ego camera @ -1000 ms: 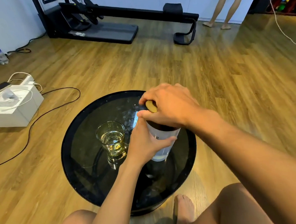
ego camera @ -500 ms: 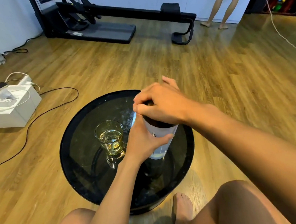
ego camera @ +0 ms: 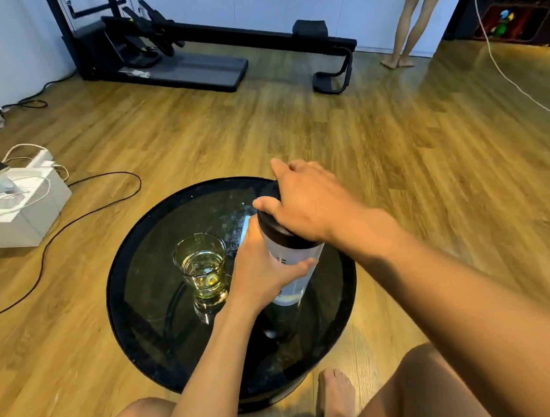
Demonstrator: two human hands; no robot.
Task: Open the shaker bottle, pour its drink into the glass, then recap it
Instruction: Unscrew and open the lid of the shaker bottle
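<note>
left hand (ego camera: 256, 271) wraps shaker bottle (ego camera: 292, 254) body | right hand (ego camera: 307, 205) clasps black lid (ego camera: 274, 229) from above | glass (ego camera: 202, 270) of yellowish drink just beside

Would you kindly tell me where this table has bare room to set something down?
Free: left of the glass toward the table rim, and behind it. Crowded: the centre, with left hand and right hand on the shaker bottle.

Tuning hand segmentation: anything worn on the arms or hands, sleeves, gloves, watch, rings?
Nothing visible. Left hand and right hand are ungloved, no rings on the fingers that show. Left forearm and right forearm are bare to the frame edge: no sleeves, watch or bands.
</note>
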